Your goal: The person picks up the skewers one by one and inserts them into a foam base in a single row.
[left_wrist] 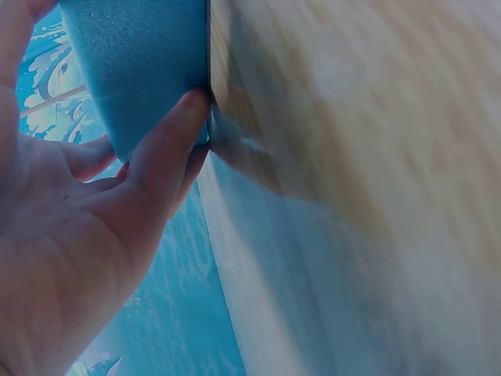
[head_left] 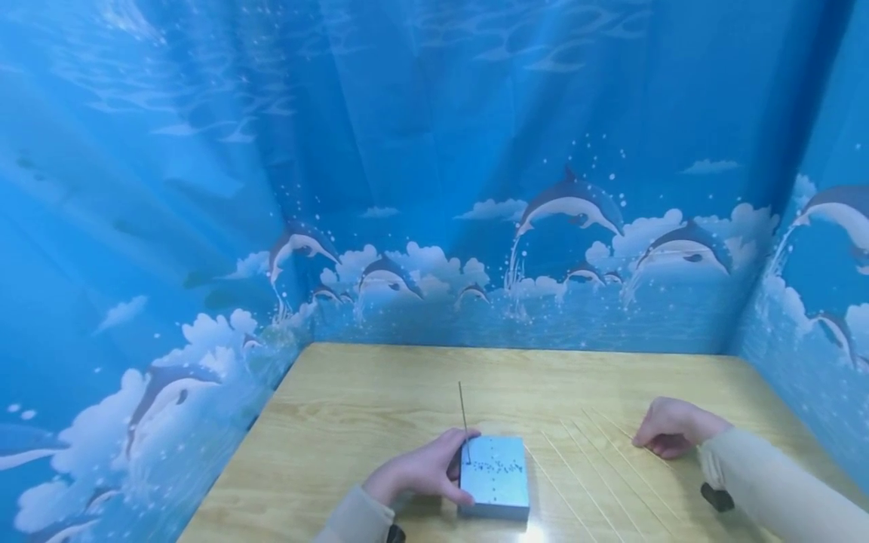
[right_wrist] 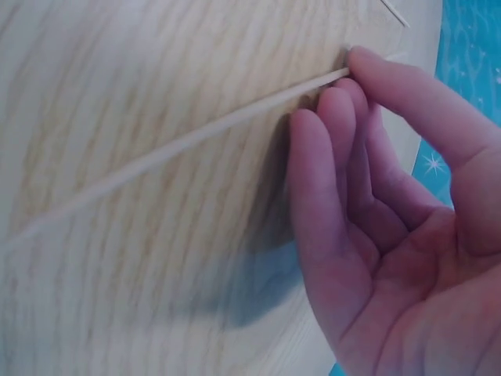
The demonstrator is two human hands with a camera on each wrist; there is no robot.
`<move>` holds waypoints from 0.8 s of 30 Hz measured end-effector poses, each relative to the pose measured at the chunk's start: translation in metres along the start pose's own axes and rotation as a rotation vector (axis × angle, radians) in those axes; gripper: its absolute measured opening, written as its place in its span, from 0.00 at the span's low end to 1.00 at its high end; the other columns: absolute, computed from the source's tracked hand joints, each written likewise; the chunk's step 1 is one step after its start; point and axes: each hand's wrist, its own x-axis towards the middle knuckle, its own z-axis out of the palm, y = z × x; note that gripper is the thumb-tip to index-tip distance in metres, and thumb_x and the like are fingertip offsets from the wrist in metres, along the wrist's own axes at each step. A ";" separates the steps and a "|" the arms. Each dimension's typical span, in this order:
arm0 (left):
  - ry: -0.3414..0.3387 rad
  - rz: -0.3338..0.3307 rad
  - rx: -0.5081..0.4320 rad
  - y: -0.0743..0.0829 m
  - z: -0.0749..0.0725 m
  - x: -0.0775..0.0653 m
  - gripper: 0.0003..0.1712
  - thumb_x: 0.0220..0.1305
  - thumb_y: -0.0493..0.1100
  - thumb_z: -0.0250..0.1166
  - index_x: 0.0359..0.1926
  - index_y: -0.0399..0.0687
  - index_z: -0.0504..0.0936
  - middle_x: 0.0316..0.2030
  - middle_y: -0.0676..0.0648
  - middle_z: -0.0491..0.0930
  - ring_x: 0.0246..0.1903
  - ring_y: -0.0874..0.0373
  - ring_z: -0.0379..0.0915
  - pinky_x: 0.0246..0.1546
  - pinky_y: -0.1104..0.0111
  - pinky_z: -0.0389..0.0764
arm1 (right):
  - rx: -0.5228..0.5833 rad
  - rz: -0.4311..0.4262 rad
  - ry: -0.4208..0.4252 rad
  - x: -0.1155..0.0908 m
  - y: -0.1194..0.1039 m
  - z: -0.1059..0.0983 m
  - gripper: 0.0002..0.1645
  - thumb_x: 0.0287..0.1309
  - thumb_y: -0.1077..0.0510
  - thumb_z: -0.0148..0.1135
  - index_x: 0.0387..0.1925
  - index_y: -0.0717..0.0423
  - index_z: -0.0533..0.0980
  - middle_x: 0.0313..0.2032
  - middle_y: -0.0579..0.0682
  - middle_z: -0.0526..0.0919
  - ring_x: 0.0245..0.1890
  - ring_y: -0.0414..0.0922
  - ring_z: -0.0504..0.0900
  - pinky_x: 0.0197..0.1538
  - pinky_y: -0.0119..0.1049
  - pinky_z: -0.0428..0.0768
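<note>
Hands [head_left: 424, 469] [head_left: 672, 426], blue block [head_left: 494, 483] held, thin sticks [head_left: 569, 484] on table [head_left: 353, 392]

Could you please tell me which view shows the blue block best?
The head view: the blue block shows its dotted top and near side there. The left wrist view shows only part, cut off at the top; the right wrist view, none.

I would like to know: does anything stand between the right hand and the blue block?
Several thin sticks lie flat on the table between the right hand and the blue block. They are low, so they would probably not hinder a hand passing above; nothing taller is visible there.
</note>
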 end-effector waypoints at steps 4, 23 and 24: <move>0.005 0.021 0.009 -0.001 0.000 -0.001 0.60 0.44 0.55 0.79 0.74 0.55 0.56 0.65 0.52 0.66 0.67 0.56 0.63 0.73 0.56 0.64 | 0.057 -0.052 -0.076 0.001 0.004 -0.007 0.09 0.49 0.59 0.71 0.19 0.57 0.80 0.14 0.42 0.78 0.14 0.33 0.73 0.23 0.23 0.79; 0.003 0.032 0.022 -0.001 0.000 0.000 0.59 0.44 0.56 0.78 0.74 0.55 0.56 0.66 0.51 0.66 0.68 0.55 0.62 0.73 0.55 0.64 | 0.418 -0.244 -0.304 -0.002 -0.010 -0.017 0.09 0.67 0.61 0.54 0.43 0.63 0.76 0.29 0.41 0.83 0.28 0.32 0.82 0.36 0.28 0.86; 0.005 0.035 0.021 -0.002 0.000 -0.001 0.59 0.44 0.55 0.79 0.74 0.54 0.56 0.66 0.51 0.66 0.68 0.54 0.62 0.73 0.55 0.64 | 0.420 -0.252 -0.294 -0.003 -0.016 -0.014 0.12 0.67 0.60 0.54 0.46 0.66 0.74 0.30 0.43 0.83 0.30 0.33 0.82 0.37 0.29 0.87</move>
